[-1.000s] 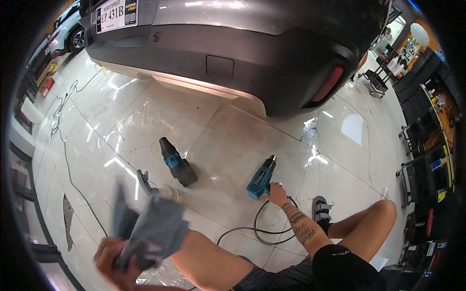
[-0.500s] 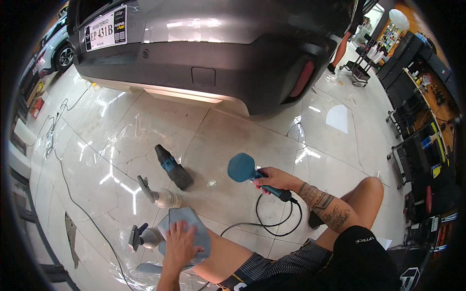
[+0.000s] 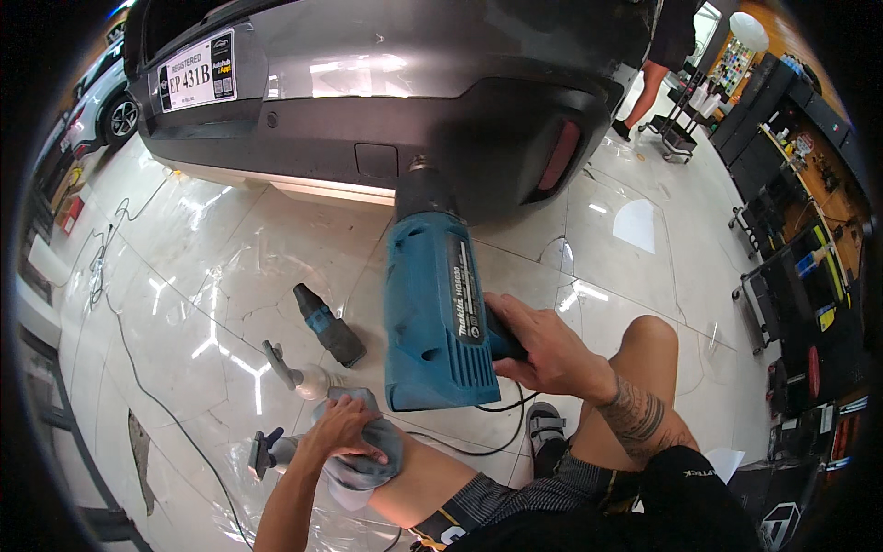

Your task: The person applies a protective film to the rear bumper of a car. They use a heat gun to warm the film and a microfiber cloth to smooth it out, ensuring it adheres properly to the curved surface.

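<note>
My right hand (image 3: 556, 350) grips the handle of a blue heat gun (image 3: 428, 313), raised in front of me with its dark nozzle towards the bumper. The nozzle overlaps the grey car's rear bumper (image 3: 313, 120) in view; I cannot tell how far apart they are. Over my left knee lies a bunched grey-blue cloth (image 3: 372, 460). My left hand (image 3: 345, 425) holds it, fingers curled into its folds. Beside the cloth stand two spray bottles (image 3: 308, 377), partly hidden by it. A black and blue cordless blower (image 3: 328, 325) is on the tiles just beyond them.
A power cord (image 3: 515, 419) loops beneath the heat gun near my sandalled foot. Another cable (image 3: 152, 396) runs across the floor at left, near crumpled clear film. Wheeled carts and a workbench (image 3: 814, 202) line the right side. A person's leg (image 3: 644, 92) shows behind the car.
The heat gun has risen and turned, its nozzle now towards the bumper. My left hand has bunched the cloth, which lay flatter before. The person behind the car shows more.
</note>
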`<state>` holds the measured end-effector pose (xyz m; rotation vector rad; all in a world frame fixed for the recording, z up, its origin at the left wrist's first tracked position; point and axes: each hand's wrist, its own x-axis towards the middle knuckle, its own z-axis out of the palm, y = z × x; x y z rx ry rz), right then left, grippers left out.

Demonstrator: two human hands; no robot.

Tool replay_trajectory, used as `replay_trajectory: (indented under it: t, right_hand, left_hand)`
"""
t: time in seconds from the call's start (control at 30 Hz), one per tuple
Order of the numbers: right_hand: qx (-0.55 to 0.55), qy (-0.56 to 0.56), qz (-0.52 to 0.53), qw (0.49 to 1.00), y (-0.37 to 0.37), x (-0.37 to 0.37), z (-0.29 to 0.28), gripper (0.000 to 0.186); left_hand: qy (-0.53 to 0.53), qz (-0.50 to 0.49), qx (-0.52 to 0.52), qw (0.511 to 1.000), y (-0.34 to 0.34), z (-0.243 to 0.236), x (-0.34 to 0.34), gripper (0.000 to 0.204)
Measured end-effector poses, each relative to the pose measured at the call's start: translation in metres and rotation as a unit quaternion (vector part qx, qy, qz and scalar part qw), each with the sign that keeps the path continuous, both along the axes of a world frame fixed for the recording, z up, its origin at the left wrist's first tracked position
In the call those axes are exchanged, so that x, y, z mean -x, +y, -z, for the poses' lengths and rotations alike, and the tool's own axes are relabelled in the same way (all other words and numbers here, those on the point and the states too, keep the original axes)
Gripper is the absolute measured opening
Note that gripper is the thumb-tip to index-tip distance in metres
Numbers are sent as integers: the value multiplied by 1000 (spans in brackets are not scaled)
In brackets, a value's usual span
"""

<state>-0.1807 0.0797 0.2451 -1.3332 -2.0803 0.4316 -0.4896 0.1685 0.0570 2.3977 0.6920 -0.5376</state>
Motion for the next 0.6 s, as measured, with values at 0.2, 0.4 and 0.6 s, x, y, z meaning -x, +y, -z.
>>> replay_trajectory:
  t: [0.2,0.4,0.6]
  right_hand:
    - [-19,24,28,999,-4,-20,13,69]
    - [-52,42,12,998,9,-37,9,69]
    - [-113,76,-15,991,22,-52,19,70]
  left_hand:
    - [120,39,30,992,5,6,-10,104]
    - [27,34,-13,999,-3,1,-5,91]
    - [2,-204,-129,970,-52,-20,16,73]
